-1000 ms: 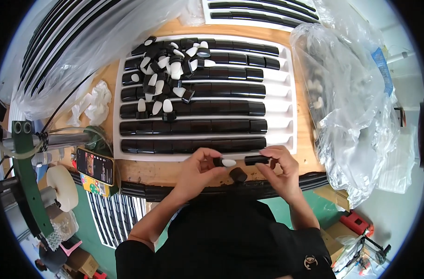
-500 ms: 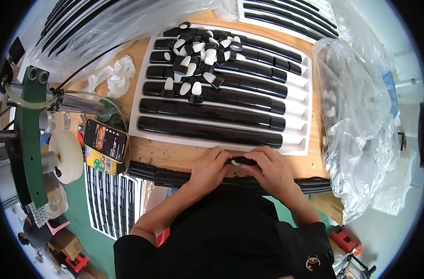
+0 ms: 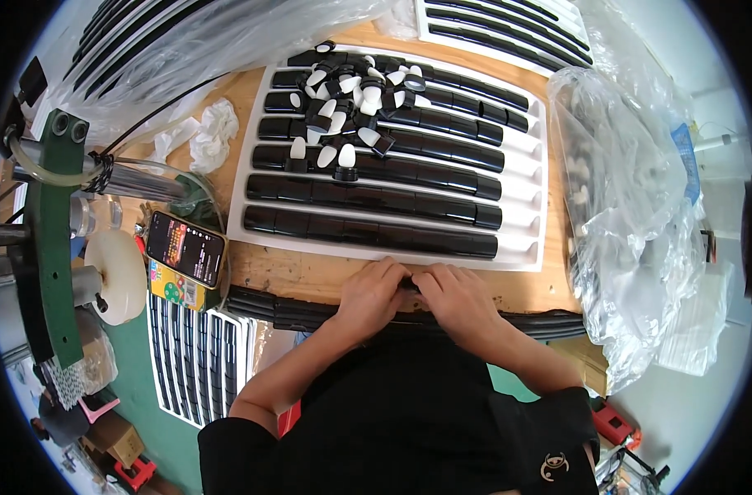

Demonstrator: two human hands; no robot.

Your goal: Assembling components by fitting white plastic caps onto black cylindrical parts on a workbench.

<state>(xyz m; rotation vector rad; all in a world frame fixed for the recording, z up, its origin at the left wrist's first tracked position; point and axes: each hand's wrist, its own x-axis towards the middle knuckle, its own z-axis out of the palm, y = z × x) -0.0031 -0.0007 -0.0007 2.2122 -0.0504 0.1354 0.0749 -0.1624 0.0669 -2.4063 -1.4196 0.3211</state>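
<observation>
Green bracket [image 3: 57,264]: well to the left of the fingers, with a pale roller [image 3: 116,276] just beside it.
Phone [image 3: 186,247]: left of the fingers, screen lit, lying on a yellow box [image 3: 174,289].
Crumpled tissue [image 3: 213,136]: left of the fingers and farther forward, on the wooden counter [image 3: 293,268].
Loose pieces [image 3: 368,99]: heaped ahead of the fingers and somewhat left, over the rear rows; many show a rounded white tip on a black base. Judging by the heap, a good many are left to handle.
Black tubes [image 3: 368,231]: ahead of the fingers, laid end to end in the slots of a white tray [image 3: 520,202]. That laying-out looks largely done, though the nearer rows stop short of the tray's right edge.
Left hand [image 3: 372,297]: fingers bent and pinching the left side of a small dark piece.
Dark piece [image 3: 408,283]: between the two sets of fingers, in front of the tray, mostly hidden; it is in hand, not yet set down. Whether its parts are fully joined, I cannot tell.
Right hand [image 3: 454,301]: fingers curled over the same piece, gripping it from the right.
Clear plastic bag [image 3: 632,231]: well right of the fingers, bunched up.
</observation>
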